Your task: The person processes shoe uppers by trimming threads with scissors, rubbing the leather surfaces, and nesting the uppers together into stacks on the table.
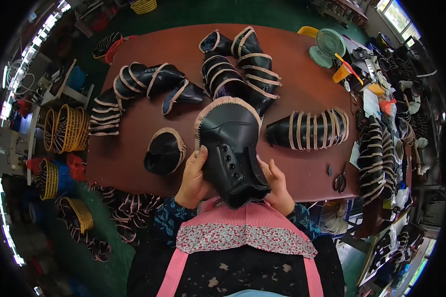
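Observation:
A black leather shoe upper (228, 128) with a tan, pleated edge and a row of dark eyelets is held up in front of my apron. My left hand (192, 182) grips its left side, thumb on the surface. On the other side my right hand (277, 188) supports it, fingers partly hidden behind the leather. A single upper (164, 151) lies on the table just left of my hands. To the right lies a nested row of uppers (309, 129). Beyond the held piece, more nested uppers (222, 74) rest on the table.
The brown table (302, 173) carries another curved row of uppers (139, 81) at left and black scissors (340, 182) at right. A green fan (330, 43) stands at the far right corner. Yellow baskets (67, 129) stand left of the table; uppers are piled (371, 158) along the right.

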Tool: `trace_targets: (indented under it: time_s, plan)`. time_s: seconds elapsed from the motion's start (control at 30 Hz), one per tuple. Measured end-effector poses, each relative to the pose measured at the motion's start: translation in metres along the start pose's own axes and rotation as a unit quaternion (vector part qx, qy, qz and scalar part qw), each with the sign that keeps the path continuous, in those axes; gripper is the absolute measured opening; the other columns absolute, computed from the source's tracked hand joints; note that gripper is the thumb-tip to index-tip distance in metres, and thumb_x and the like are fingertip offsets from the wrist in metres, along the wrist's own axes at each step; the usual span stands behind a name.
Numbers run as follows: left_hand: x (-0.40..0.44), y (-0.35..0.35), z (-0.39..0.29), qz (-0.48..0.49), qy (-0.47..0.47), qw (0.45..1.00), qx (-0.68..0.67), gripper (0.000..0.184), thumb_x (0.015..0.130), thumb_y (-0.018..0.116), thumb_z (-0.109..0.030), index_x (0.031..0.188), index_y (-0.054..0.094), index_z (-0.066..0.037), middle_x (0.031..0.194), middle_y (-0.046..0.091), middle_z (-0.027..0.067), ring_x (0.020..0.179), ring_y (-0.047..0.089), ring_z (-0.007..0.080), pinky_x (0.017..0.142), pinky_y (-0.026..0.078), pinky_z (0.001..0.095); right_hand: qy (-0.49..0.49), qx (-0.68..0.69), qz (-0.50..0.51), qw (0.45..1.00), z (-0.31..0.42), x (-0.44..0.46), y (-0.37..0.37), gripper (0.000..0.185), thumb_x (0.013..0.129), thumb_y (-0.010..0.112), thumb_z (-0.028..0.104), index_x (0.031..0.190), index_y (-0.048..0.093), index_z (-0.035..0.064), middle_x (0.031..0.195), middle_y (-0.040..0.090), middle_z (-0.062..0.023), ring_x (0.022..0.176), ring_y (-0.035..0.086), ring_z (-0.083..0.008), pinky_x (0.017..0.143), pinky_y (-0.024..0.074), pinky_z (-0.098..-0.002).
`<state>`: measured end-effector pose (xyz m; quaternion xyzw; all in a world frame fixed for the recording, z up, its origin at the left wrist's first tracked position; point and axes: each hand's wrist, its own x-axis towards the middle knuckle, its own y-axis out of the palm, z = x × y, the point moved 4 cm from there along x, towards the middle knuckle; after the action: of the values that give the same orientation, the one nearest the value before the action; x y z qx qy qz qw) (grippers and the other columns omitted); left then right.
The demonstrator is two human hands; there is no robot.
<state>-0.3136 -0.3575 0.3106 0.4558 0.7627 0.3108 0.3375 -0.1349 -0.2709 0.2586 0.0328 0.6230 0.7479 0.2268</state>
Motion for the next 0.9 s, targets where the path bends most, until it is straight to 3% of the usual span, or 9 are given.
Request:
trace_targets:
  time_s: [0.3,0.37,0.4,0.47,0.5,0.57,0.6,0.73,0.9]
  plan:
    - [-0.015,-0.017,0.029,-0.043,-0.071,0.997,0.004,0.034,0.108,0.050,-0.018,0.136,0.055,0.001,0.134,0.060,0.0122,0.119,0.061,0.0214,0.100,0.053,0.0357,0.023,0.106,-0.030,0.994,0.004,-0.001,0.033,0.049,0.107,0.050,0.033,0.146,0.048,0.0028,0.147,0.054,-0.0177,0.135,0.053,-0.0332,0.117,0.0387,-0.0512]
    - [-0.016,-0.029,0.012,-0.170,0.162,0.943,0.235,0.036,0.110,0.046,-0.021,0.136,0.054,0.002,0.142,0.051,0.0129,0.130,0.051,0.0228,0.109,0.043,0.0345,0.029,0.132,-0.032,0.990,0.003,-0.002,0.034,0.046,0.108,0.049,0.030,0.145,0.050,0.0035,0.146,0.055,-0.0172,0.135,0.053,-0.0323,0.118,0.0384,-0.0513]
    - [-0.019,-0.033,0.007,-0.173,0.163,0.942,0.235,0.036,0.110,0.046,-0.021,0.136,0.054,0.002,0.142,0.051,0.0129,0.130,0.051,0.0228,0.109,0.043,0.0345,0.023,0.120,-0.050,0.991,0.003,-0.003,0.036,0.046,0.108,0.048,0.031,0.145,0.049,0.0037,0.147,0.054,-0.0171,0.135,0.053,-0.0322,0.118,0.0387,-0.0514]
    - [-0.042,0.015,-0.045,-0.100,0.391,0.769,0.496,0.044,0.106,0.053,-0.040,0.132,0.060,-0.005,0.142,0.050,0.0132,0.129,0.047,0.0234,0.113,0.034,0.0393,0.018,0.108,-0.069,0.992,0.000,-0.005,0.040,0.046,0.109,0.047,0.031,0.146,0.048,0.0040,0.148,0.053,-0.0171,0.135,0.053,-0.0321,0.118,0.0391,-0.0514]
    - [-0.047,0.027,-0.061,-0.102,0.390,0.769,0.496,0.044,0.106,0.053,-0.040,0.132,0.060,-0.005,0.142,0.050,0.0132,0.129,0.047,0.0234,0.113,0.034,0.0393,0.020,0.075,-0.078,0.994,-0.001,-0.004,0.041,0.049,0.109,0.047,0.032,0.148,0.045,0.0039,0.150,0.051,-0.0174,0.136,0.052,-0.0321,0.117,0.0394,-0.0512]
    - [-0.054,0.067,-0.070,0.042,0.419,0.445,0.790,0.053,0.093,0.067,-0.053,0.125,0.066,-0.010,0.129,0.060,0.0082,0.129,0.048,0.0252,0.114,0.032,0.0480,0.025,0.040,-0.087,0.995,-0.002,-0.002,0.045,0.051,0.109,0.047,0.032,0.151,0.041,0.0038,0.151,0.049,-0.0176,0.138,0.051,-0.0322,0.117,0.0397,-0.0510]
    - [-0.049,0.075,-0.065,0.036,0.393,0.458,0.796,0.050,0.079,0.080,-0.051,0.108,0.071,-0.012,0.115,0.065,0.0032,0.127,0.050,0.0269,0.115,0.027,0.0538,0.033,0.024,-0.098,0.994,-0.003,-0.002,0.047,0.052,0.109,0.047,0.033,0.151,0.040,0.0039,0.151,0.049,-0.0176,0.137,0.051,-0.0321,0.117,0.0403,-0.0509]
    - [-0.036,0.060,-0.069,0.114,0.296,0.585,0.746,0.038,0.065,0.094,-0.025,0.088,0.067,-0.010,0.114,0.065,0.0044,0.125,0.052,0.0283,0.111,0.034,0.0498,0.033,-0.026,-0.113,0.993,-0.006,0.000,0.047,0.053,0.109,0.046,0.036,0.151,0.039,0.0038,0.151,0.049,-0.0177,0.136,0.052,-0.0323,0.116,0.0415,-0.0505]
    - [-0.037,0.056,-0.059,0.063,0.313,0.650,0.690,0.036,0.066,0.093,-0.019,0.084,0.065,-0.008,0.111,0.063,0.0056,0.120,0.053,0.0291,0.106,0.039,0.0449,0.046,-0.002,-0.118,0.992,-0.009,0.005,0.039,0.055,0.108,0.047,0.039,0.150,0.040,0.0031,0.151,0.050,-0.0178,0.135,0.053,-0.0328,0.115,0.0424,-0.0514]
